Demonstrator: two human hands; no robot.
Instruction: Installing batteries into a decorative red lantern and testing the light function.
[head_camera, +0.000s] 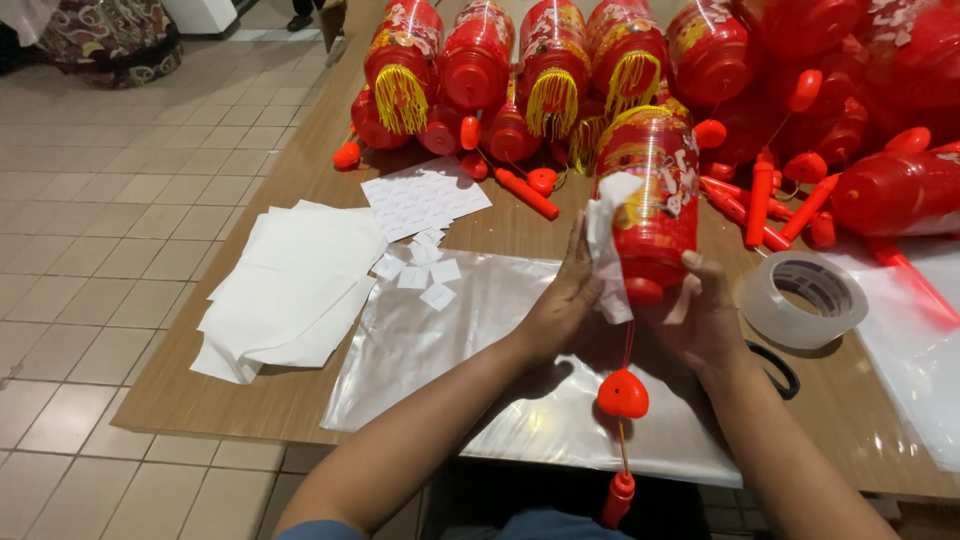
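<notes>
I hold a red plastic lantern (655, 190) upright over the wooden table (250, 395). My left hand (563, 300) presses a white tissue sheet (603, 235) against the lantern's left side. My right hand (700, 310) grips the lantern's red base from the right. A red heart-shaped bead (623, 394) and a red handle stick (619, 498) dangle on a cord below the lantern, past the table's near edge. A clear plastic sheet (450, 350) lies flat under my hands.
Many red lanterns with yellow tassels (520, 70) crowd the far side. A stack of white paper (295, 285) lies left, with a label sheet (425, 197) and cut labels (420, 265). A roll of clear tape (805, 298) and black scissors (780, 370) sit right. Tiled floor (110, 230) is on the left.
</notes>
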